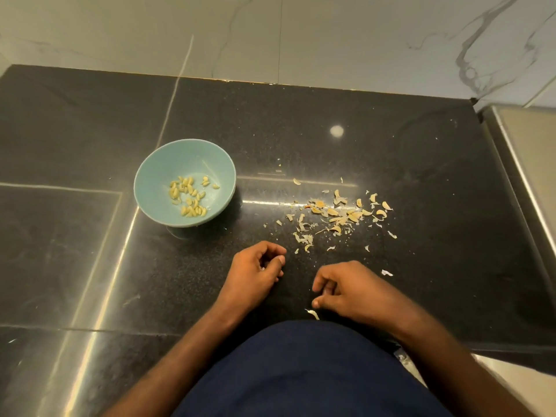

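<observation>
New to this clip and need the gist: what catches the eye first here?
A pale blue bowl of peeled cloves stands left of centre on the black counter. Right of it lies a scatter of dry skins. Nearest the camera, the left hand and right hand are curled close together; whether either holds anything is unclear.

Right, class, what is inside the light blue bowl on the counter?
Pale yellow peeled cloves lie loose on the floor of the bowl, mostly in one cluster. Where they overlap, whatever lies beneath them is covered.
</observation>
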{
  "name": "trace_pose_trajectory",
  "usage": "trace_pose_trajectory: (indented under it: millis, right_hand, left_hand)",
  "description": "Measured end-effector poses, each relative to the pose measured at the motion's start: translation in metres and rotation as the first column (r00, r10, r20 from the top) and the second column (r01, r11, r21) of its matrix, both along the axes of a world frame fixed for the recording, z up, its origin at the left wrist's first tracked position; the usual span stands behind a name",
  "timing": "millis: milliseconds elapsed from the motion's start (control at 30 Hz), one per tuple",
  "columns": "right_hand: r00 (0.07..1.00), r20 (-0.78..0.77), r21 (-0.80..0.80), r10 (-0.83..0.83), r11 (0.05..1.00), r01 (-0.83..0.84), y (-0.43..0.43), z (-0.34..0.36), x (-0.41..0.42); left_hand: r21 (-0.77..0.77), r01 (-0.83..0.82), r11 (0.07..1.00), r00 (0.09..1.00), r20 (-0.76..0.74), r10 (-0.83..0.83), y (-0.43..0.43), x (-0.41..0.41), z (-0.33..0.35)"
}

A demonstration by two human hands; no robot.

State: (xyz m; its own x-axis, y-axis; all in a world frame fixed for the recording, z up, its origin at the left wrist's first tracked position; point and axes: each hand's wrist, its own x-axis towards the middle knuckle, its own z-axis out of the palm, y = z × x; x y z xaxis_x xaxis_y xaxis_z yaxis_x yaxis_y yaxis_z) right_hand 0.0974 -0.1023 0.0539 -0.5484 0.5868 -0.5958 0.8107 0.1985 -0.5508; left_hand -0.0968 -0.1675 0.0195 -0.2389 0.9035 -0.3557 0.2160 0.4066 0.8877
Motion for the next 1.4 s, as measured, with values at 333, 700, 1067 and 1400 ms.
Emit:
trace_pose_trajectory:
  millis: [333, 700, 1067, 1400]
  right_hand:
    - [0.988, 0.065, 0.111, 0.143, 0.983, -0.149, -0.012, -0.014, -0.009]
    - [0.423, -0.559, -0.544, -0.713, 0.700, 0.462, 0.002, 0.044, -0.025]
    - [0.296, -0.687, -0.514, -0.663, 0.732, 0.448, -0.004, 0.086, -0.038]
    - [0.223, -0.742, -0.467, -0.632, 0.726, 0.505, 0.003, 0.092, -0.047]
  left_hand:
    - [0.004, -0.001, 1.000, 0.998, -0.070, 0.001, 0.000, 0.005, 0.000]
    - [0.291, -0.008, 0.957, 0.988, 0.149, -0.037, 0.000, 0.012, 0.058]
    - [0.434, 0.040, 0.900, 0.996, 0.057, -0.072, 0.007, -0.003, 0.096]
    - [0.478, 0.077, 0.875, 0.994, 0.030, -0.104, 0.019, -0.009, 0.108]
